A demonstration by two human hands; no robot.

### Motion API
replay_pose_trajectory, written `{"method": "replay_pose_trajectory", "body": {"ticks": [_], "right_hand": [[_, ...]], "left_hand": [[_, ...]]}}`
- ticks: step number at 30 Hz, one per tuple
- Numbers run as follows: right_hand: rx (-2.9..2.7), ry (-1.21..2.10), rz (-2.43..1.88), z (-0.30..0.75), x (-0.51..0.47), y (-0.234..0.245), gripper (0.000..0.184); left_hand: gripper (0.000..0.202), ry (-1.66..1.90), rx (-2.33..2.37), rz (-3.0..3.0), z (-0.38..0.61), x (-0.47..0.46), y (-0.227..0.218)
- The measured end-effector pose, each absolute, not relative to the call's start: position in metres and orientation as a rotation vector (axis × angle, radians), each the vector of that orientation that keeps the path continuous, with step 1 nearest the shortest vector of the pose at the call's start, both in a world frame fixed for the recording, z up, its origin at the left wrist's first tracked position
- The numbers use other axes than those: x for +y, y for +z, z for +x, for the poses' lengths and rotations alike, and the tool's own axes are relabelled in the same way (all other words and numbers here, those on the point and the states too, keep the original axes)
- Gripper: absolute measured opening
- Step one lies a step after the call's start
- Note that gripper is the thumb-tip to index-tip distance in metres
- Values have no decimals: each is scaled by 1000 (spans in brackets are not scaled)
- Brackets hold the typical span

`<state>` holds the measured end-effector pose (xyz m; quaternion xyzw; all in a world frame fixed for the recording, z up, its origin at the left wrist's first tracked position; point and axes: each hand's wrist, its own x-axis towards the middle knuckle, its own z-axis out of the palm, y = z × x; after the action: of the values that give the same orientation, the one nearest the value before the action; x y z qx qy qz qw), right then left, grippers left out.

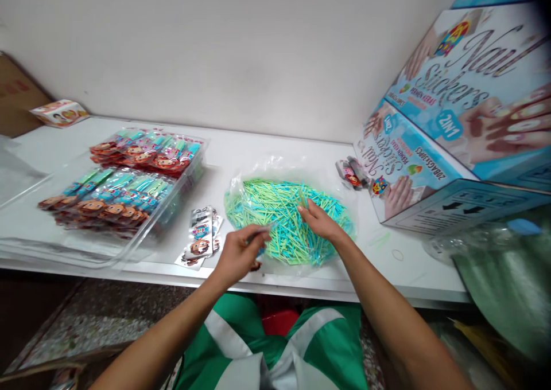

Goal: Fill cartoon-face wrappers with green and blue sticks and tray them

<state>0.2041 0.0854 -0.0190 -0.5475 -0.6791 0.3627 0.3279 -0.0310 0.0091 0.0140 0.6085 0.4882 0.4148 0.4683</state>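
Fingers [303, 211] of the right hand [321, 221] are closed on what look like a few green sticks [302, 196], tips pointing away from the person, while those of the left hand [241, 253] pinch a small packet [266, 227] with a clear end. More sticks [275, 198] lie heaped in a clear plastic bag [284, 165] on the table [379, 269], directly below the right fingers and just beside the left. They look light, thin and fairly stiff, probably slick and easily scattered; a gentle pinch around mid-length should suit. The packet seems soft and slippery, best held by its edges.
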Motion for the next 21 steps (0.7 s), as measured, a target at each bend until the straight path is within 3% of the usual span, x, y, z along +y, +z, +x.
{"method": "replay_pose_trajectory", "body": {"ticks": [7,16,21], "right_hand": [[-2006,887,-1359,199,71,-18,18],[-2334,610,-1188,178,64,-7,16],[-1943,852,-1272,182,64,-3,26]], "left_hand": [[24,1557,1155,1232,-16,80,32],[20,1515,1033,1402,50,106,17],[22,1612,1096,1325,58,104,10]]}}
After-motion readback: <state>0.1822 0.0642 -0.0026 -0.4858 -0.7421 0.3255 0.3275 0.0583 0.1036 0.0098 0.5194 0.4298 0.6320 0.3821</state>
